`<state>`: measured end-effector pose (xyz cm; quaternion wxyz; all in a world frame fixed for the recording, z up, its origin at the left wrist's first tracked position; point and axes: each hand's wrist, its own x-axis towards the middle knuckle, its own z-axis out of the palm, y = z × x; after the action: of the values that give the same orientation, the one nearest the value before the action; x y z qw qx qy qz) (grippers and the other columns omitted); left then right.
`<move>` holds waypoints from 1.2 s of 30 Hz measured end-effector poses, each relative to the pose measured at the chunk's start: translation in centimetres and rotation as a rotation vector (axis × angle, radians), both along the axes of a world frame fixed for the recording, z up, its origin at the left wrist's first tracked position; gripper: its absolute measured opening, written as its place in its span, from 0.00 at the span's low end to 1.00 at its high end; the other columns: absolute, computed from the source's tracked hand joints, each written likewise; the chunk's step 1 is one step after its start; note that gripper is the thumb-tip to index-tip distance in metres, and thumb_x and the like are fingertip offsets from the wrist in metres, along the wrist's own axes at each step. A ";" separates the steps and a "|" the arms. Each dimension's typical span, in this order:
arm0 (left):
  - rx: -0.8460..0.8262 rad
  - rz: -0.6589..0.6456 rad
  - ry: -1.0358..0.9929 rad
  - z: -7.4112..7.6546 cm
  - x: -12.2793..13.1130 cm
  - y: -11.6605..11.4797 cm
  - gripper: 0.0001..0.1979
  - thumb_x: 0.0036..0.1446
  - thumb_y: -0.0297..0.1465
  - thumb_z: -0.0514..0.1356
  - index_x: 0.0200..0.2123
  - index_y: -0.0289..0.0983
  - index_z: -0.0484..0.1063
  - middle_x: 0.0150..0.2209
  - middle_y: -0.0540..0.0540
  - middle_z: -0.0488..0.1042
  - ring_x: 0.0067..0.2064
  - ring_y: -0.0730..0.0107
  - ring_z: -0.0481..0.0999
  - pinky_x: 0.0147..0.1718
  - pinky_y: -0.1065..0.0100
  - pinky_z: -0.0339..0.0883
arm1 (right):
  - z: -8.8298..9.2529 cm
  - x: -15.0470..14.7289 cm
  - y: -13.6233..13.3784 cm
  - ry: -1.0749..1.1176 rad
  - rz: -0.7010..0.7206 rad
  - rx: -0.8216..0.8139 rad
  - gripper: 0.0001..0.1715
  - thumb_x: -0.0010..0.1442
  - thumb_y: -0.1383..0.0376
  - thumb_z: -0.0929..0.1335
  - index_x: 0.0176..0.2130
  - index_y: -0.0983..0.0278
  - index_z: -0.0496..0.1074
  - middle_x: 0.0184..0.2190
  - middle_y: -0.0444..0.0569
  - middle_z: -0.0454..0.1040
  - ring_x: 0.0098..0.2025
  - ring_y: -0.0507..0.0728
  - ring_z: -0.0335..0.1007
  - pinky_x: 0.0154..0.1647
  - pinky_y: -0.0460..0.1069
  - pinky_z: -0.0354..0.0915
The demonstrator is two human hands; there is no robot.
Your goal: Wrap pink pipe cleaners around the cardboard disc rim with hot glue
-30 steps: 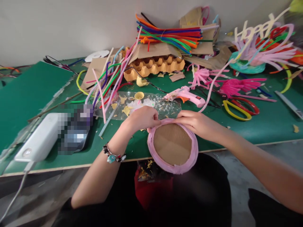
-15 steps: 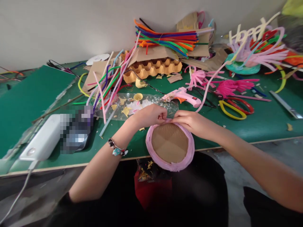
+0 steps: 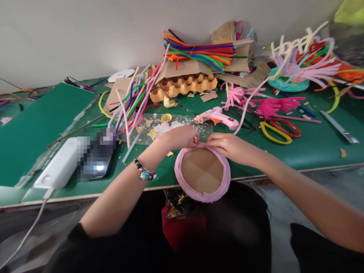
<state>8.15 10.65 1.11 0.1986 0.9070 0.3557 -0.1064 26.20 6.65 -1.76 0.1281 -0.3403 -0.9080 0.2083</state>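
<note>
Over the front edge of the worktop (image 3: 301, 157): cardboard disc (image 3: 202, 170), pink wrap (image 3: 209, 197) round it. Left hand (image 3: 186, 137) and right hand (image 3: 226, 145) both grasp its far side. Looks like pressing wrap down; next move likely needs steady fingertip pressure.
</note>
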 end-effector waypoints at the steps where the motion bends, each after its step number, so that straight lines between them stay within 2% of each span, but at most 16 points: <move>1: -0.012 -0.004 -0.008 0.0 -0.1 0.1 0.08 0.50 0.27 0.54 0.30 0.33 0.73 0.28 0.47 0.75 0.28 0.73 0.70 0.25 0.74 0.55 | 0.1 0.0 0.0 0.001 -0.001 -0.001 0.19 0.63 0.66 0.56 0.43 0.62 0.73 0.34 0.50 0.70 0.36 0.52 0.67 0.38 0.49 0.64; 11: -0.055 0.002 -0.025 -0.1 -0.4 0.3 0.08 0.49 0.29 0.56 0.31 0.34 0.73 0.28 0.47 0.74 0.29 0.73 0.70 0.25 0.74 0.55 | 0.3 -0.1 0.0 0.006 -0.021 -0.017 0.19 0.62 0.66 0.56 0.43 0.63 0.73 0.36 0.51 0.71 0.37 0.52 0.68 0.39 0.49 0.63; 17: -0.011 -0.020 -0.025 -0.2 -0.3 0.2 0.09 0.50 0.30 0.55 0.29 0.32 0.73 0.27 0.46 0.74 0.28 0.73 0.69 0.25 0.73 0.54 | 0.3 -0.1 0.1 -0.013 -0.026 -0.017 0.19 0.61 0.67 0.56 0.42 0.64 0.73 0.35 0.51 0.71 0.37 0.53 0.68 0.39 0.49 0.63; 24: 0.001 -0.007 -0.034 -0.4 -0.4 0.1 0.06 0.48 0.27 0.56 0.29 0.34 0.73 0.26 0.49 0.74 0.27 0.74 0.69 0.25 0.75 0.54 | 0.9 0.5 -0.5 0.003 -0.076 -0.022 0.16 0.61 0.64 0.58 0.39 0.65 0.73 0.36 0.51 0.72 0.38 0.54 0.68 0.40 0.51 0.63; 27: 0.013 -0.016 -0.029 -0.6 -0.4 0.3 0.06 0.47 0.28 0.55 0.27 0.34 0.73 0.25 0.48 0.73 0.27 0.74 0.68 0.24 0.74 0.54 | 0.9 0.8 -1.1 -0.039 -0.105 -0.005 0.17 0.61 0.63 0.58 0.40 0.64 0.72 0.35 0.51 0.72 0.37 0.55 0.68 0.37 0.50 0.63; 31: -0.026 0.004 -0.065 -0.7 -0.5 0.5 0.06 0.46 0.28 0.55 0.25 0.34 0.72 0.24 0.48 0.72 0.26 0.73 0.67 0.23 0.73 0.54 | 0.7 1.1 -1.6 -0.084 -0.149 0.025 0.18 0.62 0.63 0.57 0.42 0.64 0.72 0.33 0.50 0.71 0.35 0.54 0.68 0.33 0.49 0.62; 36: -0.068 0.049 -0.046 -0.4 -0.4 0.3 0.06 0.43 0.25 0.54 0.24 0.34 0.72 0.22 0.49 0.71 0.25 0.73 0.68 0.24 0.72 0.55 | 0.2 1.1 -1.8 -0.061 -0.140 0.053 0.18 0.62 0.63 0.57 0.40 0.65 0.72 0.34 0.51 0.71 0.36 0.54 0.68 0.35 0.49 0.63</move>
<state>7.70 10.93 0.74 0.2400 0.8929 0.3694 -0.0926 27.33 4.84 -1.60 0.1236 -0.4056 -0.8907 0.1642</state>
